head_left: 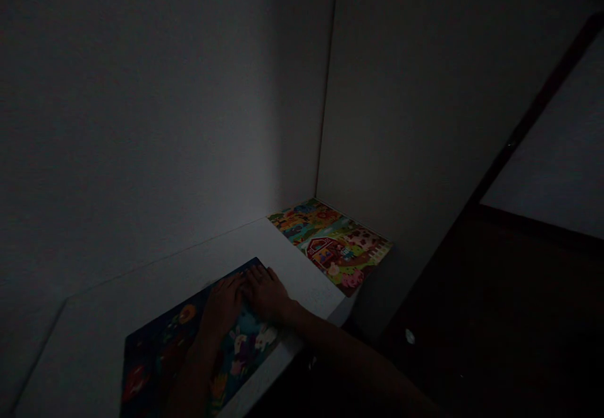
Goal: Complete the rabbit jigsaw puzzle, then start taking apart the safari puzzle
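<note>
The scene is very dark. A dark blue picture board (pixel 155 352) with flowers and white rabbits lies on a white table (pixel 117 298). My left hand (pixel 221 308) rests flat on its upper part, fingers stretched toward the board's far corner. Beside it, my right hand (pixel 267 292) also lies flat on that far corner, fingers extended and touching the left hand's fingers. Neither hand holds anything.
A second colourful picture board (pixel 333 242) showing a farm with a red barn lies in the far corner of the table against the white walls (pixel 189 90). The table's right edge drops to a dark floor (pixel 495 317). A dark diagonal bar (pixel 533 116) runs at right.
</note>
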`<state>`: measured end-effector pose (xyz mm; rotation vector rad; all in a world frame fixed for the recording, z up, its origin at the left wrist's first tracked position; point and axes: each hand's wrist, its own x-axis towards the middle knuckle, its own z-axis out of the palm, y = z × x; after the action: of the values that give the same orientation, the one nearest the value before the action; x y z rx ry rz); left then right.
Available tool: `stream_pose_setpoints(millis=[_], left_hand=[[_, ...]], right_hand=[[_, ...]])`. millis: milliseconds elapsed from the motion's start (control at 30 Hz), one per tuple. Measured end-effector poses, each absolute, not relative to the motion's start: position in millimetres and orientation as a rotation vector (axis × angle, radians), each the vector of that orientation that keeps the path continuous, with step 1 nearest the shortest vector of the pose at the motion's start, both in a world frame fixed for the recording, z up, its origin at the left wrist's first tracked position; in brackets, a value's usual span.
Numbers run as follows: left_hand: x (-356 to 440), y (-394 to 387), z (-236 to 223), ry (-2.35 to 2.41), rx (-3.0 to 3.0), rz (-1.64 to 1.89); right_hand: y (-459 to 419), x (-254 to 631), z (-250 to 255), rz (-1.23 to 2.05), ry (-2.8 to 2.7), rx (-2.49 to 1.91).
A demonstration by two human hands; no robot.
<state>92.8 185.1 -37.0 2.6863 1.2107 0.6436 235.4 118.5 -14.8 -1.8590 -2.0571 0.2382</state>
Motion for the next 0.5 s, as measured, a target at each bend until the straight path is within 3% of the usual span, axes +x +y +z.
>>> stream_pose_setpoints(millis=[500], left_hand=[[92.6, 184.1, -22.1, 1.336, 2.581, 0.486]], right_hand=[[124.5, 229.3, -32.1, 0.217, -2.058, -1.806]])
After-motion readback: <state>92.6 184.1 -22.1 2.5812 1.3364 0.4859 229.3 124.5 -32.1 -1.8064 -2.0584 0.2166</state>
